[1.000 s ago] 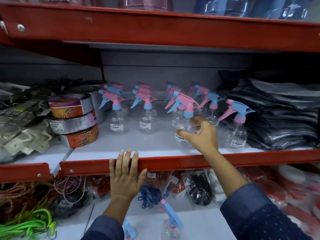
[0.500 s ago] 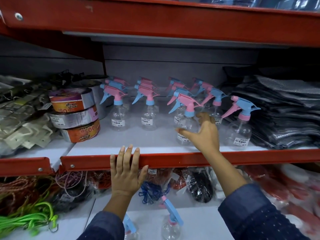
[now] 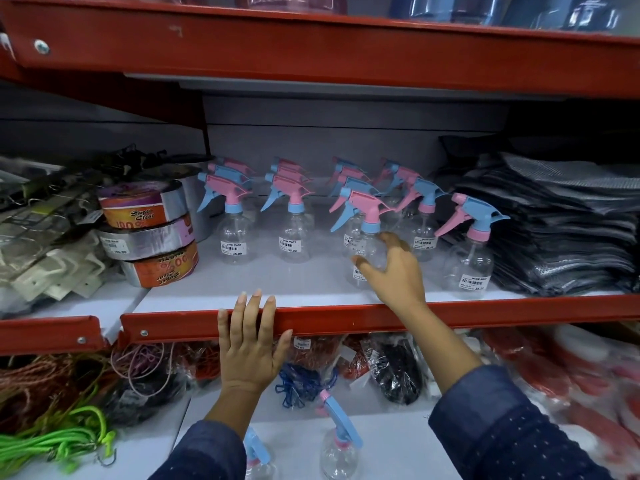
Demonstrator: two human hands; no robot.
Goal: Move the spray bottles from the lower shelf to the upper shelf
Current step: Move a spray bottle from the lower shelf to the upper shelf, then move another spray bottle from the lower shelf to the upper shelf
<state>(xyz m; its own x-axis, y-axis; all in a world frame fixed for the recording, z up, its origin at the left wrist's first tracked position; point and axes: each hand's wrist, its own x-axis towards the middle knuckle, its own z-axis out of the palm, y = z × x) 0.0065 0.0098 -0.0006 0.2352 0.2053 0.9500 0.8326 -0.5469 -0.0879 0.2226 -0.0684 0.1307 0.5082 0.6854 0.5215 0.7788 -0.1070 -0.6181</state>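
Red-edged upper shelf [image 3: 346,320] carrying rows of clear spray bottles, tape rolls [image 3: 149,233] at left, dark folded stacks [image 3: 561,226] at right. Lower shelf [image 3: 398,441] below with two more bottles [image 3: 341,445] upright at the front. Left hand [image 3: 251,344] flat against the upper shelf's edge, fingers spread, holding nothing. Right hand [image 3: 398,271] against the front bottle [image 3: 367,251], grip loose and open around its body.

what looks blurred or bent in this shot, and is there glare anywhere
Head view: the red metal shelf edges bow, wide-angle distortion; the right hand at the clear plastic spray bottle looks slightly soft; the grey folded stack smears toward the corner; glare on the silver tape rolls.
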